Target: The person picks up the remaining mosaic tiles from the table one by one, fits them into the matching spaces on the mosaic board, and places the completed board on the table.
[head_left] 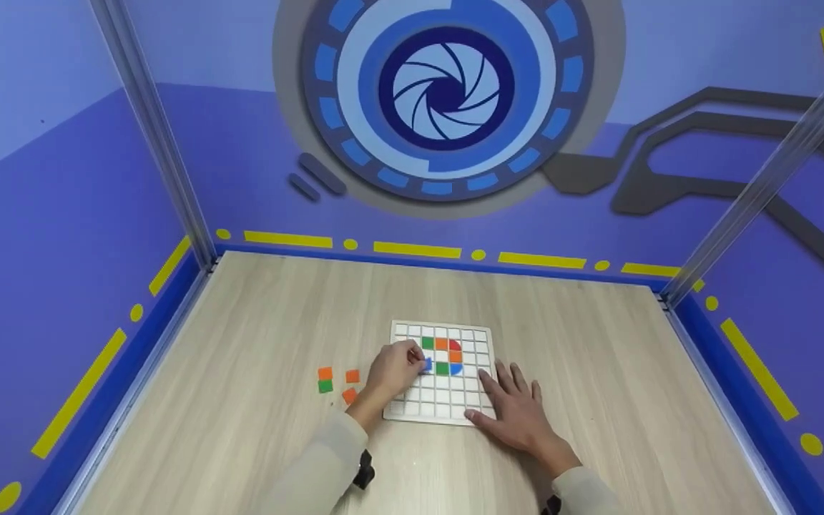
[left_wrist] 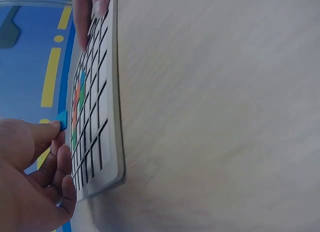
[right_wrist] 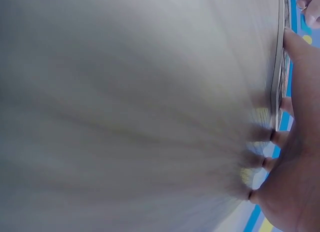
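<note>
"Head view: what did each hand do?"

"Left hand pinched a blue tile over the left half of a gridded white board on the desk; whether the tile touched the grid could not be told. Right hand lay flat with its fingers spread wide, thumb and forefinger at the board's right side."

"And the other tiles?"

"An open ring lay on the grid: a green tile, an upper orange tile, a rounded red tile, a side orange tile, a rounded blue tile and a lower green tile. Left of the board lay three loose orange tiles and one loose green tile. Behind stood a blue wall with a round emblem."

"Left wrist view?"

"The blue tile was held narrowly between thumb and forefinger, one pointed corner showing; the remaining fingers curled loosely beneath. The right hand appeared at the board's far end."

"Right wrist view?"

"The right thumb touched the board's edge, while the outer fingertips, set apart, rested on the desk. Part of the left hand showed at the upper corner; its grip could not be told there."
</note>
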`<action>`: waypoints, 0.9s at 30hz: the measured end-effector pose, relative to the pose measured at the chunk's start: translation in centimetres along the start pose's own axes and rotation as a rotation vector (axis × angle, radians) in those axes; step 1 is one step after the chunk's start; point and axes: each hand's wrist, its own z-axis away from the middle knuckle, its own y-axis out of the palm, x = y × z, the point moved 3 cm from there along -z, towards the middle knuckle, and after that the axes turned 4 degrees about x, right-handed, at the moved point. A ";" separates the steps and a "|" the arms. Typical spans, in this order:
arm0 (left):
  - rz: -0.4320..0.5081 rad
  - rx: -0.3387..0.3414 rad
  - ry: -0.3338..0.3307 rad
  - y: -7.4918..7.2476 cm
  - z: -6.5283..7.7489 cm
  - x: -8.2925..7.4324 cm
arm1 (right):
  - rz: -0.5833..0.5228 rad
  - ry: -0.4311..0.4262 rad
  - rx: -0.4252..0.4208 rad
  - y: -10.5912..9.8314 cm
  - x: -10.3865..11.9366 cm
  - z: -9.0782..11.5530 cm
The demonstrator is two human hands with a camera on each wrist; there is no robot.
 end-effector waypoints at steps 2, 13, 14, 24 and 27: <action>-0.027 -0.004 -0.008 0.4 0.0 0.0 | -0.002 0.000 -0.001 0.1 0.0 0.0; -0.137 -0.056 -0.030 1.7 -0.1 0.1 | -0.005 0.001 -0.002 0.2 -0.3 0.0; -0.148 -0.059 -0.025 1.8 -0.1 0.1 | -0.005 0.002 -0.002 0.2 -0.3 0.0; -0.185 -0.079 0.000 1.9 0.0 0.1 | -0.020 -0.003 -0.009 0.2 -0.2 -0.1; -0.146 -0.040 -0.023 1.8 0.1 0.1 | -0.017 0.004 -0.011 0.2 -0.2 -0.1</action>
